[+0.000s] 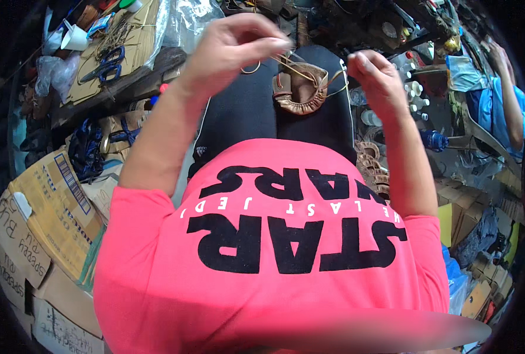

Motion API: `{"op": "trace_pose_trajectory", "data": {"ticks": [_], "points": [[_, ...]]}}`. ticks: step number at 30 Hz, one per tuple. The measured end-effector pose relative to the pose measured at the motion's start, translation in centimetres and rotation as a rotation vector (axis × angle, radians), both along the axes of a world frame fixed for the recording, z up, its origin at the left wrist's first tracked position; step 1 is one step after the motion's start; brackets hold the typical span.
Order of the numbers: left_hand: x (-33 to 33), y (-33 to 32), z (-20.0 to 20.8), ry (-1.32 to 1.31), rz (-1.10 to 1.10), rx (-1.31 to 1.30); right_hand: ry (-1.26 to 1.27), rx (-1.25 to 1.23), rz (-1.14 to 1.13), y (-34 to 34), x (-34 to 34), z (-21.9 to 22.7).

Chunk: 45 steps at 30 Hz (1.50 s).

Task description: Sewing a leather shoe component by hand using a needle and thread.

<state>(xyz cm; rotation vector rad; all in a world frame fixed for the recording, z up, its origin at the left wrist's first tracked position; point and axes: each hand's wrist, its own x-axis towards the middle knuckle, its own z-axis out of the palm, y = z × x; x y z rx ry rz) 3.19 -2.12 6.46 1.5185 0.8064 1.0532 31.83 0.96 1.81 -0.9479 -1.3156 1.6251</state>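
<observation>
A brown leather shoe upper [302,106] with a gathered, puckered toe rests on my dark-trousered thighs. Thin tan lace [298,72] loops across its opening and trails off both sides. Above and to the left of the upper, my left hand [239,50] is raised, slightly blurred, with thumb and forefinger pinched; a loop of lace hangs below it. To the right, my right hand [377,74] is curled closed, and a strand of lace runs from the upper to its fingertips. The exact grip inside each hand is partly hidden.
Blue-handled scissors [108,68] lie on brown sheets at the left, near a white cup [75,38]. Cardboard boxes [56,194] stand at my left. Several bottles [415,97] and a row of brown shoe uppers [371,162] sit at right. Another person's arm [513,112] shows far right.
</observation>
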Motion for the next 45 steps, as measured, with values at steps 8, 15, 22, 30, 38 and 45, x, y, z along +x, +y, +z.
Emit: {"op": "trace_pose_trajectory", "data": {"ticks": [8, 15, 22, 30, 38, 45], "points": [[1.4, -3.4, -2.6, 0.34, -0.269, -0.117, -0.32, 0.053, 0.336, -2.6, -2.2, 1.5], [-28.6, -4.5, 1.7, 1.388, 0.994, 0.346, -1.358, 0.093, -0.268, -4.8, 28.7, -3.4], [-16.3, -2.3, -3.4, 0.775, 0.901, 0.368, -1.252, -0.05, -0.175, -4.6, 21.4, -4.5], [0.8, -2.2, -7.0, 0.789, 0.005, 0.386, -0.436, -0.103, 0.181, -3.9, 1.7, -3.3], [-5.4, -1.6, -7.0, 0.556, 0.278, -0.045, -0.591, -0.13, 0.084, -3.7, 6.4, -2.6], [3.3, 1.9, -5.8, 0.55, -0.103, 0.317, -0.621, 0.17, 0.113, -1.4, 1.7, -0.4]]}}
